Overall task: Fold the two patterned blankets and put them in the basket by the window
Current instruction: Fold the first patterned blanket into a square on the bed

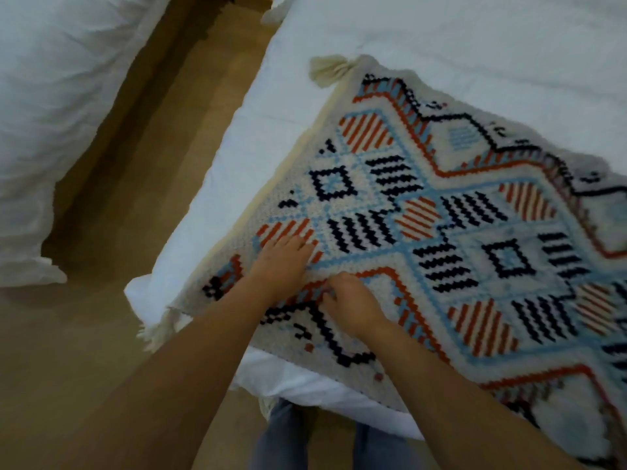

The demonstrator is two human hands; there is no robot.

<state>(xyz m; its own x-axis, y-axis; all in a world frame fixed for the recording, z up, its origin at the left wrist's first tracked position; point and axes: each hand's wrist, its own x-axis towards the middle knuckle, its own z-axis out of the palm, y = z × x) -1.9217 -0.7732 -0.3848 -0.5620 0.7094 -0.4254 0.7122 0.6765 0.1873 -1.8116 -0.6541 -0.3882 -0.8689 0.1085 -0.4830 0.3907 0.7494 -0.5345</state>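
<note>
We see a patterned blanket [441, 215], cream w/ orange, black & light-blue diamonds, lying flat across the corner of a white bed [441, 45], cream tassels [330, 67] at its corners. Our left hand [283, 262] presses flat on it, fingers spread, gripping nothing. Our right hand [351, 301], just beside, has fingers curled into the weave; whether it pinches fabric we can't tell. A second white bed [51, 113] sits across the tan floor [101, 334].
</note>
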